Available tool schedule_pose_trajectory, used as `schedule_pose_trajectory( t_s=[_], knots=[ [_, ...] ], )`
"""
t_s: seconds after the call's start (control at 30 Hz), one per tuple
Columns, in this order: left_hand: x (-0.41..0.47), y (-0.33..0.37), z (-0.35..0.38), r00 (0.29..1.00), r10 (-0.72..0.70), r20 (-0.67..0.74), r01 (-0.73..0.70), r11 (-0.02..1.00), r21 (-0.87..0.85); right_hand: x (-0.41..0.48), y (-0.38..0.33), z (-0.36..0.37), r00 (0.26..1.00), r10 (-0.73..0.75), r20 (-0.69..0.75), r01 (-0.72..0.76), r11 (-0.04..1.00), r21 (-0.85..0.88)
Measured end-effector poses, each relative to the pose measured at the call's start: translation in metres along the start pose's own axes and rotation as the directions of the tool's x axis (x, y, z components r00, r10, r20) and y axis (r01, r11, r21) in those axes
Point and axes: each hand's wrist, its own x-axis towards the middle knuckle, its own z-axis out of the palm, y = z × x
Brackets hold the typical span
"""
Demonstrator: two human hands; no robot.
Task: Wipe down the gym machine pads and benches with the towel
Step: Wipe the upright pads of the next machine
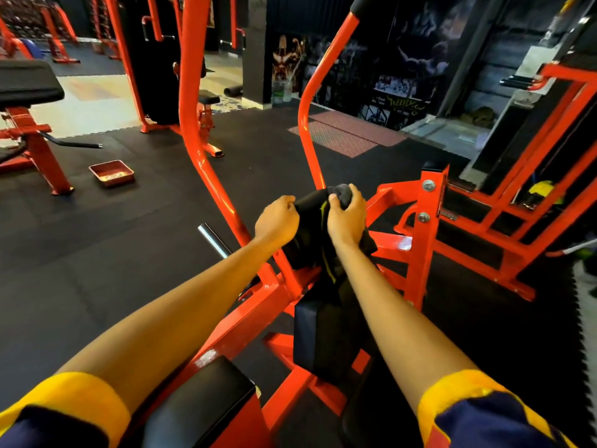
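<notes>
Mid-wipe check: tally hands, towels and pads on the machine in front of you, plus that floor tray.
Dark cloth towel with yellow stripe: 1
Hands gripping it, left hand and right hand: 2
Black cushioned pads, upright chest pad and seat pad: 2
Red rectangular floor tray: 1
Total: 6

The machine frame [423,253] is orange-red. The towel [310,227] over the frame is black with 1 yellow-green stripe. The pad [318,337] on the frame is dark navy. Left of the frame, the tray [119,182] is red.

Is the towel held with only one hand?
No, the left hand and right hand both grip the dark towel.
</notes>
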Motion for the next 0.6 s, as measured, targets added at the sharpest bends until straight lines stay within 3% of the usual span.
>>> schedule_pose_trajectory(
  t_s=[0.13,0.23,0.3,0.37,0.5,0.6],
  knots=[
    [0.02,-0.015,0.0,0.97,-0.222,0.097,0.231,0.968,-0.095,-0.068,-0.005,0.003,0.972,-0.235,0.027,0.236,0.972,-0.026],
    [0.022,-0.016,0.004,0.961,-0.254,0.106,0.266,0.957,-0.118,-0.091,0.012,0.0,0.929,-0.362,0.08,0.363,0.932,0.003],
    [0.019,-0.014,0.004,0.962,-0.254,0.099,0.263,0.959,-0.1,-0.076,0.02,-0.003,0.921,-0.378,0.096,0.375,0.926,0.05],
    [0.015,-0.012,0.004,0.963,-0.249,0.107,0.259,0.961,-0.094,-0.048,0.02,0.0,0.955,-0.292,0.052,0.288,0.955,0.079],
    [0.015,-0.014,0.004,0.966,-0.241,0.095,0.25,0.964,-0.092,0.013,0.006,0.005,0.997,0.042,-0.059,-0.032,0.986,0.164],
    [0.017,-0.015,0.007,0.963,-0.253,0.088,0.261,0.962,-0.085,0.013,-0.005,0.003,0.994,0.077,-0.073,-0.065,0.986,0.154]
  ],
)
